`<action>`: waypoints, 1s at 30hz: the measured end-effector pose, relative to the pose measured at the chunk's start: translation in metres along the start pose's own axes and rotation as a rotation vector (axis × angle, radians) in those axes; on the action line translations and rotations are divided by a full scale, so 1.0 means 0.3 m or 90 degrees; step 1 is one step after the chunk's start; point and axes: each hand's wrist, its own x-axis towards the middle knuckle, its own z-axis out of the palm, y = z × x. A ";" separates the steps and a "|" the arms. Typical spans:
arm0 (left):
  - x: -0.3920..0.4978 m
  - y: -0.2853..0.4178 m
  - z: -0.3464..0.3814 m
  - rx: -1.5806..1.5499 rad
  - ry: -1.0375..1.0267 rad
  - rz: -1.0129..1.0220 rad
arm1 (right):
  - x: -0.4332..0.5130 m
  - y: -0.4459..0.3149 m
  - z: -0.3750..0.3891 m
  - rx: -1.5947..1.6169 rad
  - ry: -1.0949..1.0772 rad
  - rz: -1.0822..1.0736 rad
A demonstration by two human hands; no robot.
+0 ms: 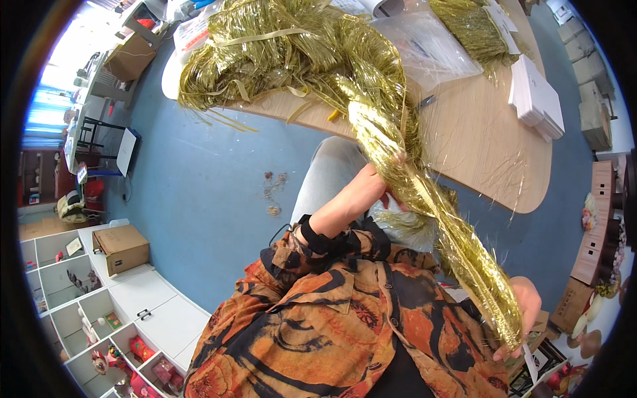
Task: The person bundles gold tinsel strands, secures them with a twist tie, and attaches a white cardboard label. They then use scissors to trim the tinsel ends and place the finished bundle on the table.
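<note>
A long strand of gold metallic fringe trim stretches slantwise from the table down across my right side. Around its middle my left hand is closed, its fingers mostly hidden by the shiny threads. Lower right, my right hand grips the end of the strand near my hip. A white card juts out just below that hand; whether the fingers hold it cannot be told. The upper part of the strand runs into a big heap of the same gold fringe on the wooden table.
On the table lie a clear plastic bag, a stack of white cards, carded gold fringe and a dark slim tool. Loose threads hang over its edge. Thread scraps dot the blue floor. White shelving stands at left.
</note>
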 end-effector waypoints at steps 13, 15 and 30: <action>-0.123 0.038 0.057 0.152 0.159 0.381 | 0.101 0.048 -0.055 -0.208 0.784 0.410; -0.149 0.052 0.047 0.344 0.176 0.370 | 0.140 0.140 -0.146 -0.059 0.649 0.414; -0.173 0.263 -0.305 0.313 0.173 0.420 | 0.276 0.453 -0.388 0.206 0.528 0.556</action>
